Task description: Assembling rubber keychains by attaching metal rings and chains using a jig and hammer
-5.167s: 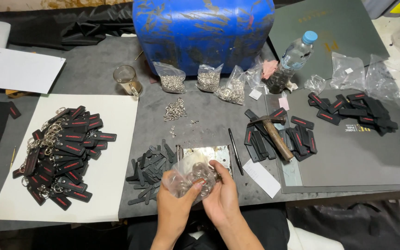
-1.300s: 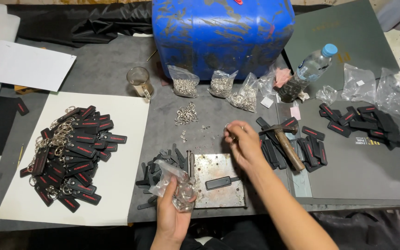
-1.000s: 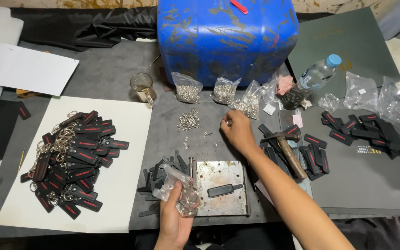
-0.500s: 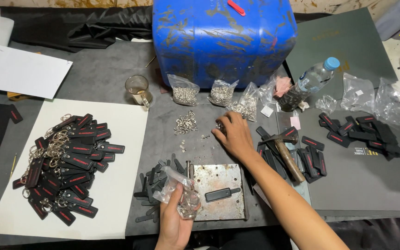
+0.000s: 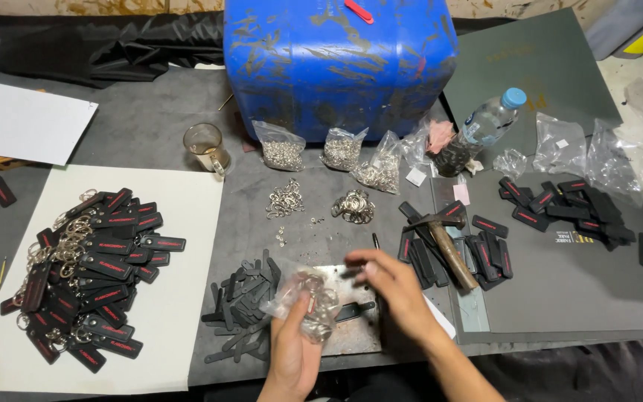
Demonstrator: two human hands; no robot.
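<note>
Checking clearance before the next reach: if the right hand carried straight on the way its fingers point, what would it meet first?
The right hand is blurred, fingers pointing left. First in line is probably the clear plastic bag that the left hand holds up; height is hard to judge.

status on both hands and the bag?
Left hand grips clear bag of rings. Right hand blurred above metal plate, apparently empty. Nothing blocking.

The right hand has drawn back from the far middle of the table, where it was reaching half a second ago, and now hovers blurred over the metal plate, just right of the clear bag the left hand holds up. A small heap of metal rings now lies where that hand had been.
</note>
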